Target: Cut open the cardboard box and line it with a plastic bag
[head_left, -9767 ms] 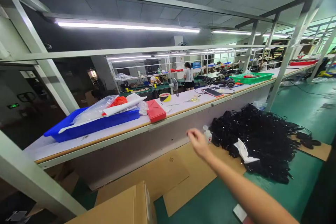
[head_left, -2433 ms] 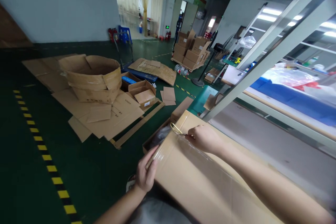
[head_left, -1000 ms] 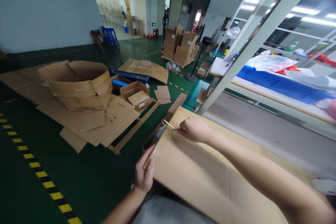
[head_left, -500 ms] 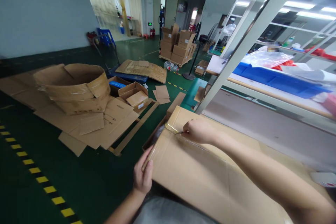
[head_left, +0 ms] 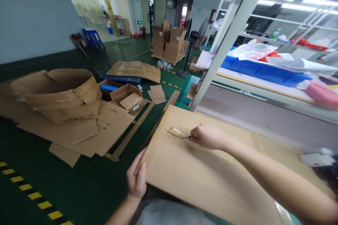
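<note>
A large brown cardboard box (head_left: 190, 172) lies across my lap, its top seam covered with clear tape. My right hand (head_left: 207, 135) is closed on a pair of gold-coloured scissors (head_left: 177, 133), whose blades rest on the taped seam near the box's far end. My left hand (head_left: 136, 180) grips the box's near left corner, fingers pressed along the edge.
A round cardboard drum (head_left: 56, 93) and flattened cardboard sheets (head_left: 105, 119) lie on the green floor to the left. A white-framed workbench (head_left: 264, 88) with a blue tray (head_left: 264, 72) runs on the right. Stacked boxes (head_left: 169, 44) stand far back.
The box top has dropped flatter and the view has swung right. My right hand has drawn the scissors slightly back along the seam. My left hand still holds the corner.
</note>
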Tool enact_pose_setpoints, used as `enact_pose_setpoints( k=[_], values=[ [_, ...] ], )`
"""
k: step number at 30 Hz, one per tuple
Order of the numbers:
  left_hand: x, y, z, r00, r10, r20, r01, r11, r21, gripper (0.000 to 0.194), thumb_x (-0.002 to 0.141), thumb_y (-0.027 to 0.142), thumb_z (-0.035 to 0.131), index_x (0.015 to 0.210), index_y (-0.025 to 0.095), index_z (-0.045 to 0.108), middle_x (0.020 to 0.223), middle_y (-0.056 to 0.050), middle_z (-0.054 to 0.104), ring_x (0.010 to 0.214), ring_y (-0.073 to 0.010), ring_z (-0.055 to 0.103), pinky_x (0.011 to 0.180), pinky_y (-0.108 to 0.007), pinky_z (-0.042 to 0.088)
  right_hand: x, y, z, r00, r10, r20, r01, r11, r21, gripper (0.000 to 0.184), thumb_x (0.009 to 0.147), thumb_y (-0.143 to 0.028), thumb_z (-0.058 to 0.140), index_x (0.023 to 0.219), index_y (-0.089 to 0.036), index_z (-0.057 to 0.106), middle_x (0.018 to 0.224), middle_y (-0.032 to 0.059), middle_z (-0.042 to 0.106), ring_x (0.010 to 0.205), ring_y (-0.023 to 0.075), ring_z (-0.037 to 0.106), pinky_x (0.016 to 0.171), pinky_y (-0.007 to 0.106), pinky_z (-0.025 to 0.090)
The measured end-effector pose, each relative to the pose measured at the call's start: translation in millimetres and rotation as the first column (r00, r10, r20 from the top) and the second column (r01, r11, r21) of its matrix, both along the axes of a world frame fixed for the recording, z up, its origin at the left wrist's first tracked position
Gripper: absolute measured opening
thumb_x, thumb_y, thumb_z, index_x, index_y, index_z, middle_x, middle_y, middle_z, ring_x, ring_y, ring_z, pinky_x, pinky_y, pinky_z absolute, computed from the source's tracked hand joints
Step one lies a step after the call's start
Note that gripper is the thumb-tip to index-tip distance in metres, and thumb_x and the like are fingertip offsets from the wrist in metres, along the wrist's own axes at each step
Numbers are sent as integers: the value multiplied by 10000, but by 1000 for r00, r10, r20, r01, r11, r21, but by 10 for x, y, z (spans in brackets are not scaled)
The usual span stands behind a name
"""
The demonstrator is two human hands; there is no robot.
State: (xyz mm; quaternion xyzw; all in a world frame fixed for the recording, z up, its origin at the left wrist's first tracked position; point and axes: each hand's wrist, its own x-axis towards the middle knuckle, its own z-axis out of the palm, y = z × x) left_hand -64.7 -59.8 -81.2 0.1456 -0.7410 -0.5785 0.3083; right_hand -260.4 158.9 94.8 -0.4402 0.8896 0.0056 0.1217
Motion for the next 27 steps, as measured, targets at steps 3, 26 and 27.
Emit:
enact_pose_setpoints(
  k=[3, 26, 27],
  values=[
    [-12, -20, -7, 1000, 5, 11, -5, 1000, -10, 451, 933, 423, 472, 1267, 158, 619, 1268, -89, 657, 1163, -287, 605, 965, -349, 512, 11, 143, -16, 1000, -27, 12, 27, 999, -18, 236, 872, -237, 556, 670, -202, 672, 641, 32, 679, 564, 139, 558, 503, 261, 242],
    [-172, -16, -9, 895, 428, 128, -441, 892, 101, 424, 702, 467, 564, 911, 128, 711, 880, -81, 721, 893, -314, 653, 795, -421, 530, -6, 1416, -117, 996, -26, 90, 36, 992, -118, 297, 900, -278, 500, 656, -180, 640, 625, 55, 673, 515, 140, 526, 481, 272, 221],
    [-183, -21, -29, 884, 451, 124, -463, 880, 103, 423, 697, 456, 555, 914, 125, 701, 853, -75, 710, 836, -297, 650, 751, -414, 529, -11, 1481, -113, 996, -21, 92, 32, 993, -115, 305, 906, -277, 494, 657, -179, 643, 630, 59, 676, 521, 141, 531, 485, 273, 222]
  ],
)
